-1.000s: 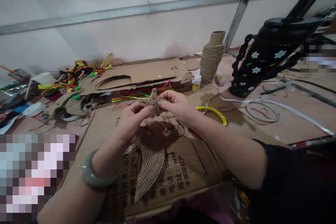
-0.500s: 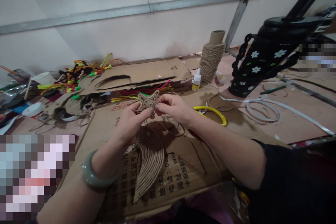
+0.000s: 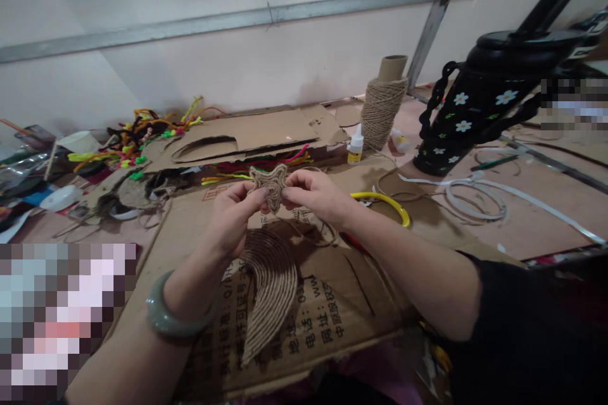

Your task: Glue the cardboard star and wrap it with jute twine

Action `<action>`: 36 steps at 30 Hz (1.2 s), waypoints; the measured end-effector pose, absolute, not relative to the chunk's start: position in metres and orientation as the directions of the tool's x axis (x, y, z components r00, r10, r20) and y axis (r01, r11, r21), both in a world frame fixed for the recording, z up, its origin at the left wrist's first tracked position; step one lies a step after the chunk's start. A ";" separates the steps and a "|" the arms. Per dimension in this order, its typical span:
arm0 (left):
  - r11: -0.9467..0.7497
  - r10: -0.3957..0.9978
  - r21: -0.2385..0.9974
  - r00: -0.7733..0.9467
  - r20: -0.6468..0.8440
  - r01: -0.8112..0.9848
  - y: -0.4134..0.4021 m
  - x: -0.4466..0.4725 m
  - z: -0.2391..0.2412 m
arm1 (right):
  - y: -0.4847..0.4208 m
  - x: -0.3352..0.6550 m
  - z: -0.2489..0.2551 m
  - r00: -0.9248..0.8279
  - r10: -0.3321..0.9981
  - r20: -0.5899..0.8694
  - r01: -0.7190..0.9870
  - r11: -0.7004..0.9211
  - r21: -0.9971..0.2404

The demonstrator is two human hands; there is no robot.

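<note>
Between my two hands is a small star of coiled jute twine (image 3: 270,182), raised above the cardboard. My left hand (image 3: 234,212) pinches its left side with thumb and fingers. On its other side, my right hand (image 3: 316,196) grips the edge the same way; the fingertips behind the star are hidden. Below my hands a crescent of twine rows (image 3: 275,288) lies on the printed cardboard sheet (image 3: 190,247). Loose twine trails beneath my right hand.
Behind stand a twine spool (image 3: 384,107), a small glue bottle (image 3: 355,147) and a black flowered tumbler (image 3: 470,107). A yellow ring (image 3: 401,212) and a white strip coil (image 3: 477,199) lie right. Coloured fuzzy stems (image 3: 142,133) and cut cardboard (image 3: 266,126) are at back left.
My left thumb has drawn back a little toward the left across the star, and more of the star's lower point shows. My right hand has barely moved.
</note>
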State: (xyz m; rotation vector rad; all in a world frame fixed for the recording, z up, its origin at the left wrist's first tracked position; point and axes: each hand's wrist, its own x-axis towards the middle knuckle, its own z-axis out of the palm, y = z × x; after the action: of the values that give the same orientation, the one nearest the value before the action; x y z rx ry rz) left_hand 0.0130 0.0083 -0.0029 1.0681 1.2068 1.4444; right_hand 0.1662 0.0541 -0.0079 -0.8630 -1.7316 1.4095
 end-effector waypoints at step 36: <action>-0.081 0.985 0.983 -0.136 0.104 0.165 0.003 0.017 0.003 | 0.047 0.165 -0.004 -0.485 0.851 0.204 0.210 0.339 -0.917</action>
State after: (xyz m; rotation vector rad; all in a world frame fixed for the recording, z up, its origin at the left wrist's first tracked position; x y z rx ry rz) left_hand 0.0174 0.0031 0.0026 1.3265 1.3909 1.3074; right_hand 0.1648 0.0470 -0.0035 -0.9298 -1.8993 1.1561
